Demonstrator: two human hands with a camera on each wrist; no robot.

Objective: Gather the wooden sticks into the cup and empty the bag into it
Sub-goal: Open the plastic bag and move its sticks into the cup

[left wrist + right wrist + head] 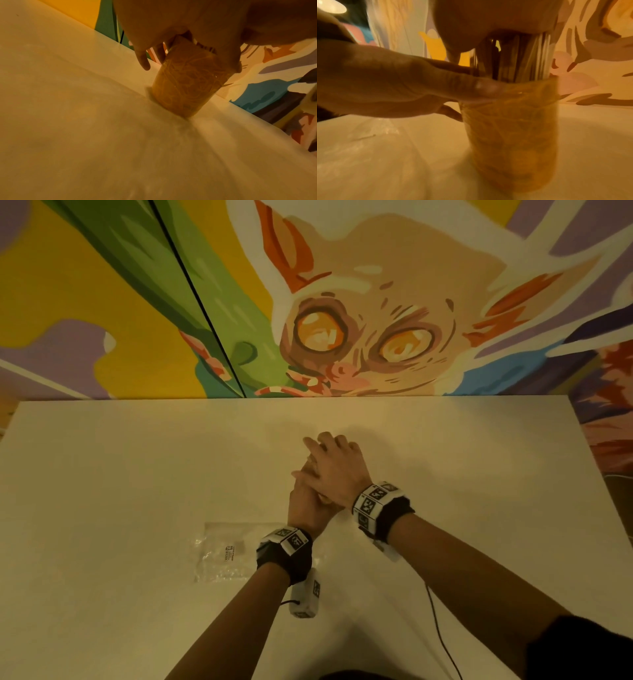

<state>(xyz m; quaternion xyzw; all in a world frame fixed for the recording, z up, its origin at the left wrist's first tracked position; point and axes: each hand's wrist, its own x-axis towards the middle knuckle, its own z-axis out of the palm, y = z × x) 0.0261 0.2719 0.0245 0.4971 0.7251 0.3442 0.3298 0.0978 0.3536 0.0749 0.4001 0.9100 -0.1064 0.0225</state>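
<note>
An orange patterned cup (187, 83) stands upright on the white table (137, 474). A bundle of wooden sticks (513, 58) stands in the cup (510, 128) and rises above its rim. My left hand (305, 501) grips the cup near its rim, with fingers (436, 83) wrapped on its side. My right hand (334, 463) lies over the left one, its palm on the stick tops and its fingers curled down over them. In the head view both hands hide the cup. A clear plastic bag (226, 553) lies flat on the table, near my left wrist.
A painted mural wall (342, 320) stands right behind the table's far edge. A thin black cable (442, 635) runs under my right forearm. The table's right edge (582, 446) lies well to the right of my hands.
</note>
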